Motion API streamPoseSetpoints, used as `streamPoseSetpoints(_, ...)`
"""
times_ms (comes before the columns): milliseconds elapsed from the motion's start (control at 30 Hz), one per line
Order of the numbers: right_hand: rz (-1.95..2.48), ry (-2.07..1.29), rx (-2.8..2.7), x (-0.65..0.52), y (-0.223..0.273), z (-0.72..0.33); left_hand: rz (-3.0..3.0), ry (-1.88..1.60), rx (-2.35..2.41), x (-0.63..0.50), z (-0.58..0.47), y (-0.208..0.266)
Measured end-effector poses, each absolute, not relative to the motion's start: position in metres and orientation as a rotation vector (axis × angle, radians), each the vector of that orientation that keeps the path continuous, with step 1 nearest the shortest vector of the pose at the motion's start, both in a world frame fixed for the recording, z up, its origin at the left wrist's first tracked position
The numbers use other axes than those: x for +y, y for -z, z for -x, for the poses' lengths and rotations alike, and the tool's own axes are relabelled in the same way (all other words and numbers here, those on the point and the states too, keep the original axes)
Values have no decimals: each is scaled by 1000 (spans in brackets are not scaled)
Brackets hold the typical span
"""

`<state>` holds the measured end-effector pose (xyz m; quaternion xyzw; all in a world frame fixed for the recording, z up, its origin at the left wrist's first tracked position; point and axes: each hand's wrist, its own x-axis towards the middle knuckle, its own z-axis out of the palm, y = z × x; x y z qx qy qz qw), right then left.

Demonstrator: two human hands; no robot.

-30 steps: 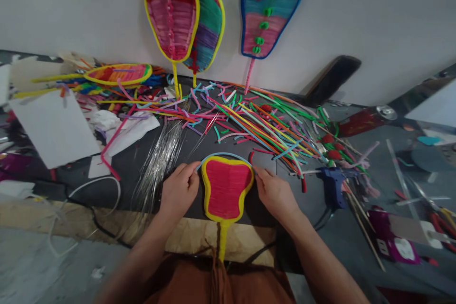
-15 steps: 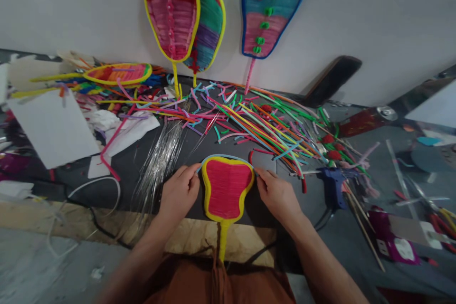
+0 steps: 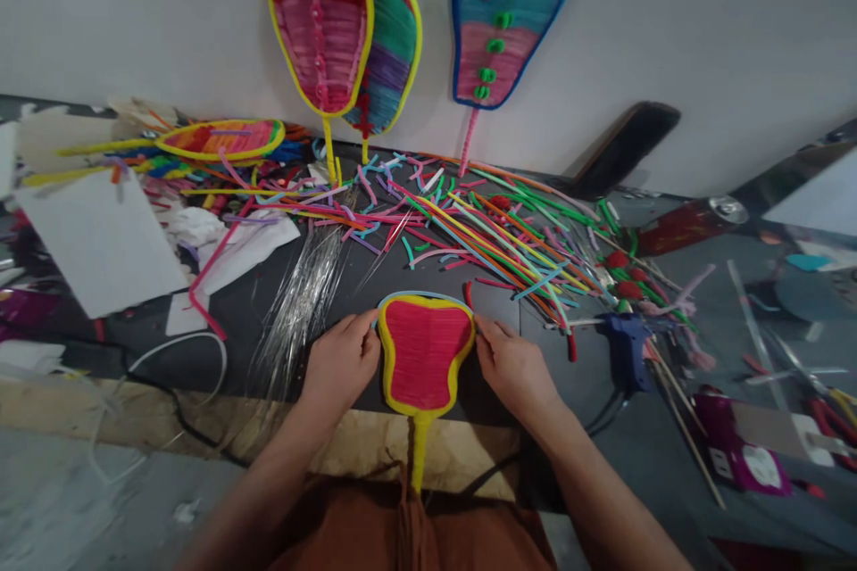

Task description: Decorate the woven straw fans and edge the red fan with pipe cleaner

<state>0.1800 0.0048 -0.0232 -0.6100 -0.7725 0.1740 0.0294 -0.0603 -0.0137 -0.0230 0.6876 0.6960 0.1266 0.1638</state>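
A fan-shaped piece (image 3: 428,357) with a pink-red face, a fuzzy yellow rim and a yellow stem lies at the table's front edge, its stem toward my body. Along its top edge curves a light blue pipe cleaner (image 3: 425,294). My left hand (image 3: 345,357) pinches the pipe cleaner's left end against the upper left rim. On the other side, my right hand (image 3: 512,361) is closed at the upper right rim, on the pipe cleaner's right end; the tip is hidden by the fingers.
Loose pipe cleaners (image 3: 495,232) lie heaped behind the piece. Three finished fans, one with a blue rim (image 3: 512,18), lean on the white wall. A blue glue gun (image 3: 626,352) and a red can (image 3: 689,227) are at right. Silvery strands (image 3: 301,294) spread at left.
Both hands have drawn closer to the piece's sides and slightly down. The light blue pipe cleaner now bends more tightly around the top corners.
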Motion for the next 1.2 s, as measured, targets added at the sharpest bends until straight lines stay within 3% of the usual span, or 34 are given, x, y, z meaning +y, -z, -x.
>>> streamPoseSetpoints(467,1788,-467,-2322,-4,34,-180,-2037,-306,1955,-17,58,22)
streamPoseSetpoints(900,1709,-1041,-1913,-14,34,-175,-2129,-239,1904,-19,53,22)
streamPoseSetpoints(1200,1715,-1105,-1934,-13,30,-177,-2098,-102,1725,-11,58,10)
